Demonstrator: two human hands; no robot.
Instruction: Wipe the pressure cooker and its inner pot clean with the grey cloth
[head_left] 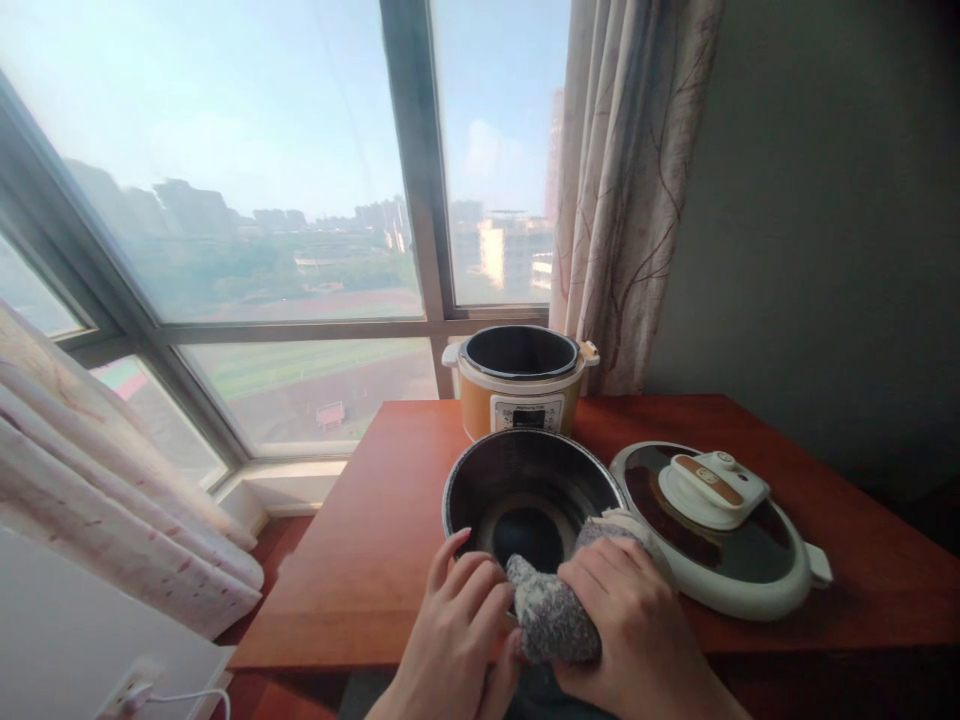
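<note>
A dark inner pot [529, 465] with a pale rim sits tilted toward me near the table's front edge. My left hand [469, 610] is at its near-left rim, fingers bent over the edge and thumb outside, closed on the pot. In my right hand [626, 605] is a bunched grey speckled cloth [555, 615], pressed against the near-right rim. Part of the cloth sticks out above the knuckles. Both hands hide the pot's near side. Just behind the pot stands the lidless electric pressure cooker [474, 400], yellow and white with a front panel.
The cooker's round lid [750, 590] lies on the right, its white handle uppermost. Everything stands on a reddish wooden table [330, 580]. Behind are a large window [262, 200] and a curtain [637, 180]; another curtain [97, 500] hangs at left, above a plugged-in white cable [187, 695].
</note>
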